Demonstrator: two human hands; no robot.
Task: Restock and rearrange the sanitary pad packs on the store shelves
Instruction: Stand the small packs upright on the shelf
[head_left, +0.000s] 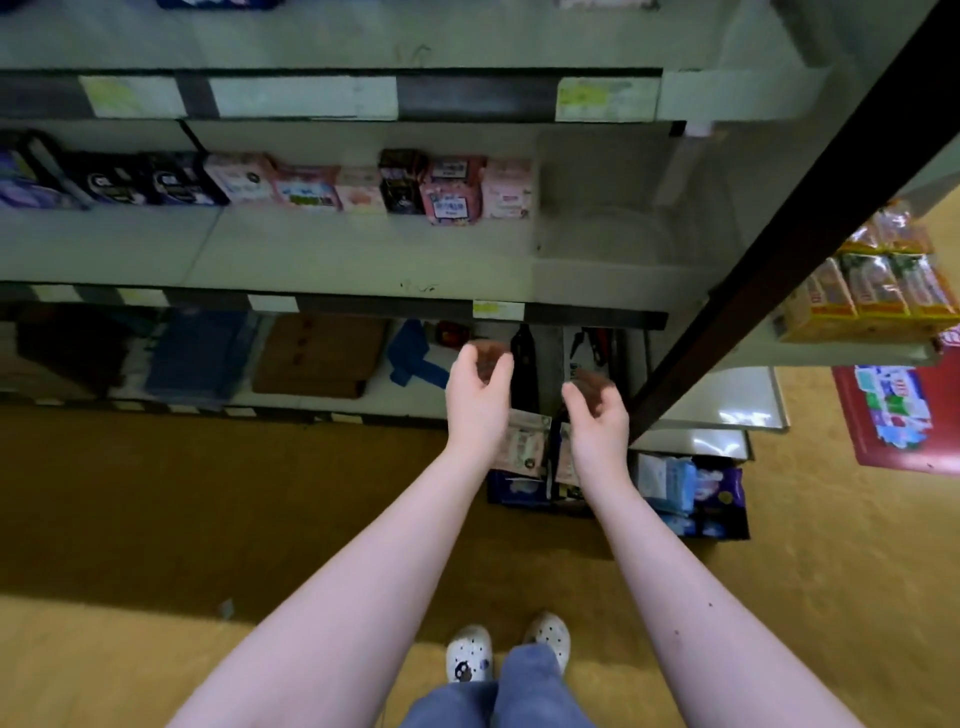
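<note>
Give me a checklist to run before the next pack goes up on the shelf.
1. Left hand free: ok, fingers loosely curled, holds nothing.
2. Right hand free: ok, holds nothing.
3. Stock within reach: ok, packs on the floor lie just below both hands.
4. Room on the middle shelf: ok, bare stretch right of the row of packs.
5. Row sorted: not ok, a dark pack stands between pink packs.
6. Price label matches the pack: cannot tell, print blurred.
</note>
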